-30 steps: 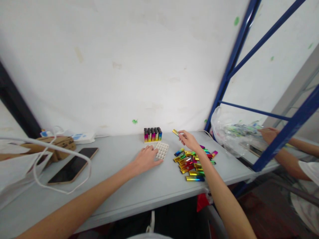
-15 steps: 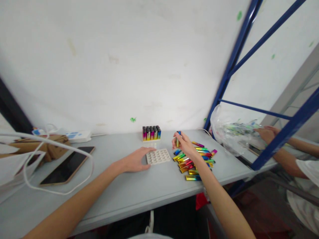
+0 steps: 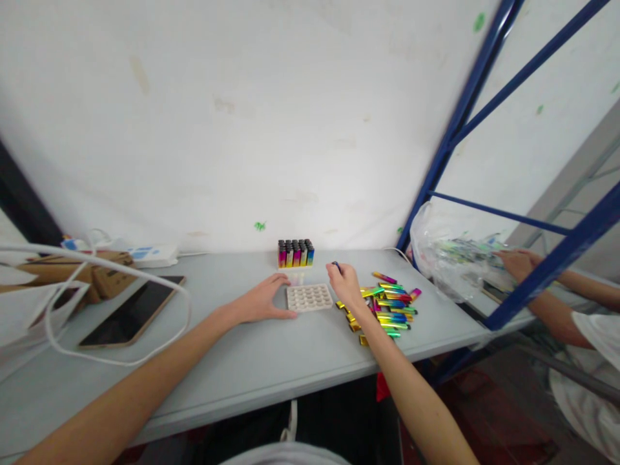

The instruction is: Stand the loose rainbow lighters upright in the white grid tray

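Note:
A white tray [image 3: 310,298] with rows of round holes lies flat on the grey table, its holes unfilled. My left hand [image 3: 265,299] rests at its left edge, thumb and fingers spread apart. Just right of the tray, my right hand [image 3: 345,284] is closed around a lighter [image 3: 336,265]; only its dark end shows above the fingers. Beneath and beyond my right wrist spreads a loose pile of shiny multicoloured lighters [image 3: 394,302]. At the back near the wall, several lighters [image 3: 296,254] stand upright in rows in a second white tray.
On the left lie a phone [image 3: 133,312], a looping white cable [image 3: 186,310], a cardboard box [image 3: 109,274] and a power strip [image 3: 154,256]. A blue metal frame [image 3: 438,161] rises at the right, beside a clear plastic bag [image 3: 433,258]. Another person's hands [image 3: 516,263] are beyond it.
My right hand has moved slightly left with the lighter, turning so that the fingers cover most of it. My left hand has shifted a little, its fingers now beside the tray's edge.

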Motion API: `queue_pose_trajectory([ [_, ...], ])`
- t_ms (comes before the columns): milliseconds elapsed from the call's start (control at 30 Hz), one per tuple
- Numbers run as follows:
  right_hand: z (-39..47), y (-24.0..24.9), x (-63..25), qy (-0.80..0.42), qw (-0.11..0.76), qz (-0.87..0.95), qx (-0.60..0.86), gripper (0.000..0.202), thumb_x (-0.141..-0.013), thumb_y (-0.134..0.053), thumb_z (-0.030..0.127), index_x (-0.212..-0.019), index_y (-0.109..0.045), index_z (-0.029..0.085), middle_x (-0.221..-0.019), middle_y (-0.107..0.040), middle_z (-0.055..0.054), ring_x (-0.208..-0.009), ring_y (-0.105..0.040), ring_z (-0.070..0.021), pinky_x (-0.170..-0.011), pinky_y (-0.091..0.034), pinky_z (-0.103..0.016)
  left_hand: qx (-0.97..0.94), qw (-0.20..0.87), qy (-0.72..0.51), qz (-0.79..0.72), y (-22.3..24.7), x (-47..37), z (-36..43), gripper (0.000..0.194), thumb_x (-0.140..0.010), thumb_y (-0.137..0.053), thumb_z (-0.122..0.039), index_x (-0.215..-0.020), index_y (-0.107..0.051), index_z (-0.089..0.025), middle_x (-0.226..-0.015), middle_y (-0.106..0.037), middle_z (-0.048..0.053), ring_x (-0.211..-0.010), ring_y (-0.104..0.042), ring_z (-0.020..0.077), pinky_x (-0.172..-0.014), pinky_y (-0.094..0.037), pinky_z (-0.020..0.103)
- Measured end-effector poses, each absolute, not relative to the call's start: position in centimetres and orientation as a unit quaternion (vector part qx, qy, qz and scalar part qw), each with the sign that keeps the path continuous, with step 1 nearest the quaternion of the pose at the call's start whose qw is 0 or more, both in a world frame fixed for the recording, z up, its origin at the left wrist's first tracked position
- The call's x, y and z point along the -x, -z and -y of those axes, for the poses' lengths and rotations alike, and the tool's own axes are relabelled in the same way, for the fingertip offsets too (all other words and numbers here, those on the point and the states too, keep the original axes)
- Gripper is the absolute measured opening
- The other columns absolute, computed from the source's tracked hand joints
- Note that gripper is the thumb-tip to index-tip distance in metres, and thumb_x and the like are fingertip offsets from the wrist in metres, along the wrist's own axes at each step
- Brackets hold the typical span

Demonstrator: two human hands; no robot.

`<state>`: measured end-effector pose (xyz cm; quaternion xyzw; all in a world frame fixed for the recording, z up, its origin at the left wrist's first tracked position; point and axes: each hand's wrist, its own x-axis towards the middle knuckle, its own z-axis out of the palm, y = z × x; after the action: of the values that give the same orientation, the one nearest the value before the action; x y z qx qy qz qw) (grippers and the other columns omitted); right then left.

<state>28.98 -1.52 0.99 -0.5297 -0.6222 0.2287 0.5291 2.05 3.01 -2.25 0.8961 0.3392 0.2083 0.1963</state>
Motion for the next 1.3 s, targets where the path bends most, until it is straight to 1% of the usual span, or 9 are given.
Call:
queue_pose_trajectory([
  [167,1.9,-1.4,-28.4,-0.167,0.531,0.628,0.544,0.053,-0.092,-0.047,0.069,-0.061,-0.037,0.027,-0.06,-0.035,0.004,-0.061,-0.036,-0.0146,-0.06,-0.026,-0.031,-0.892,0.198,-0.237,-0.33,2.3,-2.0,-3.1,0.067,-0.083,-0.078,-0.08,-0.115,-0.068,-0.022,-0.137,-0.067,0.013,-0.132,-0.064,0.0365,-0.122,-0.047,0.047],
  [300,2.1,-1.7,-28.2,-0.183,0.521,0.632,0.543,0.056,-0.092,-0.046,0.073,-0.061,-0.037,0.026,-0.06,-0.035,0.004,-0.062,-0.036,-0.0143,-0.06,-0.028,-0.03,-0.892,0.196,-0.243,-0.328,2.6,-2.0,-3.2,0.073,-0.083,-0.078,-0.081,-0.125,-0.069,-0.022,-0.138,-0.067,0.014,-0.132,-0.065,0.0358,-0.122,-0.047,0.048],
  [400,2.1,-1.7,-28.2,-0.176,0.515,0.634,0.549,0.052,-0.09,-0.044,0.069,-0.06,-0.037,0.027,-0.058,-0.035,0.004,-0.061,-0.036,-0.0143,-0.06,-0.026,-0.031,-0.892,0.199,-0.238,-0.33,3.0,-2.0,-3.5,0.082,-0.082,-0.078,-0.081,-0.138,-0.068,-0.021,-0.146,-0.064,0.014,-0.138,-0.063,0.0363,-0.126,-0.044,0.048],
  [567,2.4,-1.7,-28.2,-0.135,0.514,0.657,0.535,0.049,-0.094,-0.043,0.064,-0.063,-0.038,0.027,-0.058,-0.037,0.005,-0.061,-0.037,-0.0146,-0.06,-0.026,-0.031,-0.883,0.196,-0.247,-0.348,3.9,-2.0,-4.0,0.086,-0.076,-0.082,-0.085,-0.136,-0.074,-0.024,-0.15,-0.062,0.013,-0.14,-0.062,0.0381,-0.127,-0.044,0.048],
  [733,2.5,-1.6,-27.9,-0.144,0.483,0.702,0.503,0.04,-0.107,-0.046,0.059,-0.09,-0.054,0.024,-0.07,-0.055,0.004,-0.067,-0.052,-0.0179,-0.067,-0.039,-0.03,-0.872,0.204,-0.27,-0.353,4.2,-2.4,-4.0,0.086,-0.072,-0.088,-0.083,-0.135,-0.077,-0.025,-0.147,-0.065,0.012,-0.137,-0.064,0.0396,-0.126,-0.046,0.051],
  [833,2.1,-1.3,-27.9,-0.132,0.459,0.752,0.455,0.035,-0.112,-0.042,0.052,-0.102,-0.058,0.023,-0.086,-0.066,-0.003,-0.082,-0.062,-0.0211,-0.079,-0.049,-0.033,-0.863,0.222,-0.27,-0.365,4.3,-2.6,-3.7,0.088,-0.069,-0.091,-0.081,-0.135,-0.078,-0.024,-0.149,-0.064,0.013,-0.138,-0.063,0.04,-0.126,-0.045,0.052],
  [900,2.0,-1.0,-28.0,-0.091,0.449,0.777,0.432,0.036,-0.112,-0.045,0.052,-0.098,-0.061,0.022,-0.096,-0.068,-0.008,-0.093,-0.064,-0.0231,-0.087,-0.051,-0.035,-0.86,0.232,-0.268,-0.368,4.4,-2.8,-3.7,0.089,-0.067,-0.093,-0.08,-0.135,-0.079,-0.024,-0.15,-0.064,0.013,-0.139,-0.063,0.0403,-0.127,-0.044,0.052],
  [1067,1.7,-0.5,-28.2,-0.091,0.394,0.804,0.436,0.039,-0.112,-0.053,0.052,-0.089,-0.063,0.021,-0.078,-0.067,-0.003,-0.072,-0.06,-0.0197,-0.074,-0.046,-0.031,-0.862,0.239,-0.266,-0.358,4.3,-2.8,-3.7,0.088,-0.065,-0.095,-0.079,-0.136,-0.08,-0.027,-0.154,-0.063,0.011,-0.143,-0.06,0.0407,-0.129,-0.042,0.052],
  [1300,0.8,1.1,-28.2,-0.104,0.334,0.832,0.429,0.032,-0.113,-0.057,0.045,-0.096,-0.065,0.02,-0.087,-0.072,-0.005,-0.081,-0.065,-0.0208,-0.08,-0.048,-0.031,-0.865,0.258,-0.25,-0.35,4.0,-2.8,-3.7,0.087,-0.067,-0.096,-0.076,-0.138,-0.08,-0.029,-0.155,-0.063,0.009,-0.144,-0.059,0.0387,-0.129,-0.039,0.048],
])
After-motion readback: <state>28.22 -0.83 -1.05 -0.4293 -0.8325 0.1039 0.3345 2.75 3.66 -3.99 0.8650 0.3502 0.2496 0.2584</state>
